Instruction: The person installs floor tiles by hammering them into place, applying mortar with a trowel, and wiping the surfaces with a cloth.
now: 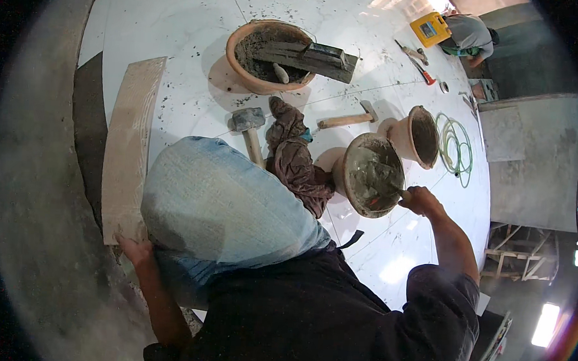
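My right hand (422, 202) is closed round the short handle of a trowel, whose blade dips into wet grey mortar in a round bucket (346, 176). Only part of the trowel shows; the mortar hides the rest. At the far left of my knee, my left hand (133, 246) grips the near end of a long tan tile strip (131, 122), with fingers at its edge. The strip lies lengthwise along the wall side, and faint wavy lines mark its face. A crumpled brown cloth (293, 148) lies between my knee and the mortar bucket.
Beyond my knee stands a mortar tub (233, 52) with a plastering float (333, 61) across it. A mallet (248, 119), a hammer (349, 120), a second bucket (404, 137) and a coiled green hose (455, 149) are around. Another person (469, 37) crouches by a yellow container (430, 29).
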A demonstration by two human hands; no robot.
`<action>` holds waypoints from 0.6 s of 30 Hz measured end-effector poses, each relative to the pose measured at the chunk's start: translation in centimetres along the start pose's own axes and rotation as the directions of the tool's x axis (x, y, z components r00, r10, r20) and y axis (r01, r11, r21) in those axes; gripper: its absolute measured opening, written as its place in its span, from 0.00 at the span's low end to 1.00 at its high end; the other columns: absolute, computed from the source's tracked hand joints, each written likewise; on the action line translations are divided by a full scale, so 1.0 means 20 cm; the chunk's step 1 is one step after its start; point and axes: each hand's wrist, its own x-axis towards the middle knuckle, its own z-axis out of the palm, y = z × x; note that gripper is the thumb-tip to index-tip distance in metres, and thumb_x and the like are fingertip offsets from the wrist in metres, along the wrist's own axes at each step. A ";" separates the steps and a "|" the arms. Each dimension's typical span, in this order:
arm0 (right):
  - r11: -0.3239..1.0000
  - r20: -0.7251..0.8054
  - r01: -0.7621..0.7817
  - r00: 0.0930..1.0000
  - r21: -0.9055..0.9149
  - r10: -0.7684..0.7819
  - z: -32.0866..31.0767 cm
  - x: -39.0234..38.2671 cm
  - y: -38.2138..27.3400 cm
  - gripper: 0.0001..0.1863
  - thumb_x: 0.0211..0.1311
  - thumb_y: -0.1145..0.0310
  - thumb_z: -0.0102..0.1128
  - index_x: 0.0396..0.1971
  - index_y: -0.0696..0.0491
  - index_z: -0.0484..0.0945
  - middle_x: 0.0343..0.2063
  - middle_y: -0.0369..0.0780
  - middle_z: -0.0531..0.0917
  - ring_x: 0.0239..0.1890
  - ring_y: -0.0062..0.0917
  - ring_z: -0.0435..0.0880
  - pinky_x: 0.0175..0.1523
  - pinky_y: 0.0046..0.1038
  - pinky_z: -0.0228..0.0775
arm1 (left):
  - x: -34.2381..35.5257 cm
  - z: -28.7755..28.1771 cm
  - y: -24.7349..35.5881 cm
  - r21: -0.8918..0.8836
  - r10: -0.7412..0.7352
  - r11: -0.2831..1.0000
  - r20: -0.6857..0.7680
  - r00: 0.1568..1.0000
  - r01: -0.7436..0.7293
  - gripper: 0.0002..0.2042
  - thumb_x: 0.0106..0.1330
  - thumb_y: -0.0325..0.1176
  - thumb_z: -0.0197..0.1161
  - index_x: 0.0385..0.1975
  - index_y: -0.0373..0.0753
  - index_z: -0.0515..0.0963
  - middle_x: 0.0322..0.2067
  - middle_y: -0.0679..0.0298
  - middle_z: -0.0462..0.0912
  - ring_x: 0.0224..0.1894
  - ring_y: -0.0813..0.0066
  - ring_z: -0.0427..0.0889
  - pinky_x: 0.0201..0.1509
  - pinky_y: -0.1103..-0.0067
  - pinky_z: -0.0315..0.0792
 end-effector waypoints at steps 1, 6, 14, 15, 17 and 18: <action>0.999 -0.020 0.040 0.999 0.011 -0.039 0.01 0.00 -0.01 0.21 0.54 0.52 0.65 0.39 0.52 0.80 0.28 0.45 0.83 0.27 0.34 0.82 0.33 0.36 0.75 | 0.05 0.03 -0.01 -0.100 -0.059 0.993 0.002 0.998 0.059 0.32 0.68 0.52 0.50 0.65 0.38 0.56 0.63 0.53 0.60 0.64 0.56 0.60 0.67 0.63 0.58; 0.921 0.124 -0.068 0.992 0.384 0.022 0.13 -0.06 0.02 0.17 0.56 0.56 0.63 0.33 0.56 0.78 0.13 0.36 0.75 0.13 0.21 0.71 0.17 0.27 0.64 | 0.38 0.03 -0.18 -0.088 -0.160 0.984 -0.089 0.983 0.152 0.31 0.69 0.52 0.49 0.65 0.39 0.58 0.64 0.56 0.61 0.64 0.59 0.61 0.67 0.64 0.57; 0.961 0.134 0.041 0.988 0.274 -0.080 0.34 0.08 0.17 0.17 0.55 0.55 0.67 0.25 0.55 0.77 0.14 0.40 0.79 0.11 0.25 0.74 0.18 0.30 0.67 | 0.65 -0.01 -0.40 -0.172 -0.230 0.965 -0.178 0.957 0.200 0.29 0.69 0.52 0.48 0.65 0.40 0.61 0.65 0.59 0.62 0.65 0.63 0.61 0.68 0.67 0.56; 0.961 0.124 0.276 0.955 -0.035 -0.270 0.32 0.12 0.17 0.17 0.55 0.56 0.65 0.28 0.56 0.78 0.20 0.45 0.82 0.17 0.34 0.79 0.25 0.35 0.71 | 0.64 0.03 -0.40 -0.195 -0.239 0.961 -0.217 0.946 0.198 0.29 0.70 0.51 0.47 0.65 0.41 0.61 0.65 0.60 0.62 0.65 0.64 0.61 0.68 0.67 0.56; 0.854 -0.001 0.478 0.872 -0.204 -0.489 0.30 0.14 0.15 0.17 0.53 0.58 0.62 0.30 0.59 0.77 0.22 0.48 0.82 0.23 0.36 0.83 0.28 0.35 0.76 | 0.57 0.12 -0.35 -0.226 -0.255 0.955 -0.307 0.917 0.190 0.28 0.69 0.51 0.48 0.64 0.40 0.62 0.64 0.59 0.63 0.65 0.63 0.62 0.67 0.67 0.57; 0.844 -0.051 0.503 0.853 -0.184 -0.519 0.27 0.14 0.14 0.18 0.52 0.58 0.63 0.32 0.58 0.77 0.25 0.49 0.82 0.26 0.38 0.84 0.32 0.37 0.76 | 0.53 0.16 -0.32 -0.236 -0.257 0.955 -0.351 0.900 0.181 0.28 0.69 0.51 0.49 0.63 0.39 0.63 0.63 0.58 0.64 0.64 0.63 0.64 0.67 0.66 0.58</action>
